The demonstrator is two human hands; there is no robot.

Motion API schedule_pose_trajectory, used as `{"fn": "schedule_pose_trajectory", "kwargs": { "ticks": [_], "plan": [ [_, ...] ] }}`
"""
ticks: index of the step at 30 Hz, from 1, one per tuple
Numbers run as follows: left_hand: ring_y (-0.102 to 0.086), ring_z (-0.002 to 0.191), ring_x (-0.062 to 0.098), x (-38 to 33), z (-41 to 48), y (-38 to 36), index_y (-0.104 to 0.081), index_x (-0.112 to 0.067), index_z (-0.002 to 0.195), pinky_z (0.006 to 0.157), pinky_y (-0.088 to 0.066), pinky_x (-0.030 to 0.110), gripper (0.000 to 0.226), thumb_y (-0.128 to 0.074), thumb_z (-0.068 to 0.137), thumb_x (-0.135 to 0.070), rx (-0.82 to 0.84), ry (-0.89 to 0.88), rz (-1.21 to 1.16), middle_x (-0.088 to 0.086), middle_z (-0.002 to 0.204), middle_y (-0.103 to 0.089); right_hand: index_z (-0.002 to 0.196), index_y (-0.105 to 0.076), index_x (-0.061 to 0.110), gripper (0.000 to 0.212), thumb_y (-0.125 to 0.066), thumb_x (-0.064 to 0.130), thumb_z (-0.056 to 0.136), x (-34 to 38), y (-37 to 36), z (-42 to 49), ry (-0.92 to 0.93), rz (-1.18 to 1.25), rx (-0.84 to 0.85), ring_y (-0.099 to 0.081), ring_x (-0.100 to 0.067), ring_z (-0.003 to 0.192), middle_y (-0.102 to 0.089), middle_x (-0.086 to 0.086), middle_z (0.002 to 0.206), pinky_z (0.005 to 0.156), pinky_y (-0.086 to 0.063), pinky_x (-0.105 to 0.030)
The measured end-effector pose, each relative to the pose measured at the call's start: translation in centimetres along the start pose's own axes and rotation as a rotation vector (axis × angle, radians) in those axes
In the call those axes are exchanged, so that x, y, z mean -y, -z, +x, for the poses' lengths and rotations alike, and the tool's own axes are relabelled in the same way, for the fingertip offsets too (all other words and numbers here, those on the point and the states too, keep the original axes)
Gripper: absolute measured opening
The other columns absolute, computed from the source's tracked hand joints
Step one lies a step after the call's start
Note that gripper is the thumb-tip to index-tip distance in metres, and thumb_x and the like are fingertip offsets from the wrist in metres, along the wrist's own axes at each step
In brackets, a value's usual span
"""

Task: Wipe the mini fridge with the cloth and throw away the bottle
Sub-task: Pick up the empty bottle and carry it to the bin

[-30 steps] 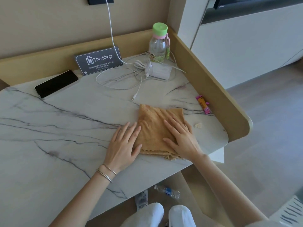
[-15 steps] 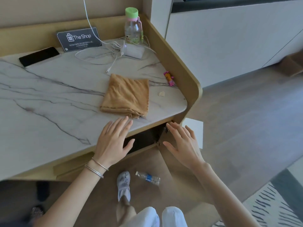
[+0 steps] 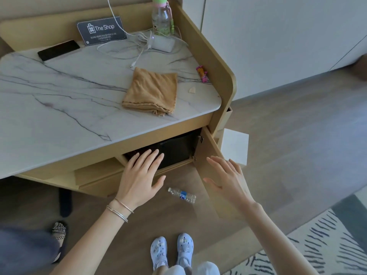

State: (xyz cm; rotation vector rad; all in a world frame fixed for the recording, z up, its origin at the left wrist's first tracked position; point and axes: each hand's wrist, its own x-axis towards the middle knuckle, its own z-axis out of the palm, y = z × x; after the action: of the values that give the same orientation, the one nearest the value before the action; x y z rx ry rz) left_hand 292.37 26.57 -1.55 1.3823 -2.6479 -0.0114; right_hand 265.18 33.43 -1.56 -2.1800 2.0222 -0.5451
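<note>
A folded tan cloth (image 3: 152,91) lies on the marble tabletop (image 3: 59,100), nobody touching it. Under the top, a black mini fridge (image 3: 176,148) shows inside a wooden cabinet whose door (image 3: 206,161) hangs open to the right. An empty clear plastic bottle (image 3: 182,195) with a blue label lies on its side on the wooden floor. My left hand (image 3: 142,175) hovers open in front of the fridge, fingers spread. My right hand (image 3: 228,179) is open too, beside the cabinet door. Neither hand holds anything.
At the back of the table stand a green-capped water bottle (image 3: 161,15), a charger with white cables (image 3: 160,44), a black phone (image 3: 58,50) and a sign (image 3: 101,30). A pink wrapper (image 3: 202,74) lies near the wooden side wall. Another person's sandalled foot (image 3: 58,231) is at left; a striped rug (image 3: 307,247) at right.
Both hands have left the cloth on the table and dropped below the table edge. The view has pulled back, and the cabinet, fridge and floor bottle have come into sight.
</note>
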Motion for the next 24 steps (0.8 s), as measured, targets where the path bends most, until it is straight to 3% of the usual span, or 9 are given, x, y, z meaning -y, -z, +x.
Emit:
{"fn": "schedule_pose_trajectory", "kwargs": {
  "ticks": [4,12,17,24],
  "plan": [
    [-0.051,0.13,0.026,0.1,-1.8,-1.8,-0.056,-0.012,0.137,0.108,-0.039,0.046,0.058,-0.04,0.092,-0.045,0.05,-0.005,-0.009,0.007,0.14,-0.056,0.128,-0.055,0.019,0.054,-0.038,0.051,0.088,0.7,-2.5,-1.4,-0.03,0.035,0.051,-0.057,-0.023,0.115,-0.059,-0.001,0.127,0.1,-0.042,-0.05],
    [-0.052,0.13,0.025,2.5,-4.0,-10.3,-0.056,-0.013,0.137,0.107,-0.04,0.043,0.058,-0.042,0.091,-0.046,0.101,-0.023,-0.032,0.005,0.139,-0.057,0.131,-0.051,0.021,0.056,-0.043,0.053,0.086,-0.9,-12.4,-3.6,-0.085,0.034,0.13,-0.053,-0.017,0.118,-0.055,0.005,0.131,0.105,-0.035,-0.045],
    [-0.05,0.131,0.026,3.9,-5.6,-21.5,-0.056,-0.012,0.137,0.109,-0.034,0.042,0.058,-0.043,0.091,-0.045,0.127,-0.022,-0.033,0.007,0.141,-0.055,0.13,-0.053,0.02,0.055,-0.071,0.039,0.08,-4.8,-24.4,-5.5,-0.089,0.019,0.143,-0.055,-0.017,0.115,-0.057,0.005,0.128,0.102,-0.038,-0.045],
    [-0.046,0.135,0.026,6.8,-6.8,-42.4,-0.052,-0.012,0.139,0.109,-0.037,0.045,0.061,-0.04,0.091,-0.047,0.167,0.022,-0.037,0.008,0.145,-0.051,0.125,-0.054,0.022,0.053,-0.043,0.053,0.083,-12.4,-45.4,-8.0,-0.102,0.03,0.165,-0.047,-0.008,0.115,-0.058,0.008,0.127,0.096,-0.041,-0.04]
  ]
}}
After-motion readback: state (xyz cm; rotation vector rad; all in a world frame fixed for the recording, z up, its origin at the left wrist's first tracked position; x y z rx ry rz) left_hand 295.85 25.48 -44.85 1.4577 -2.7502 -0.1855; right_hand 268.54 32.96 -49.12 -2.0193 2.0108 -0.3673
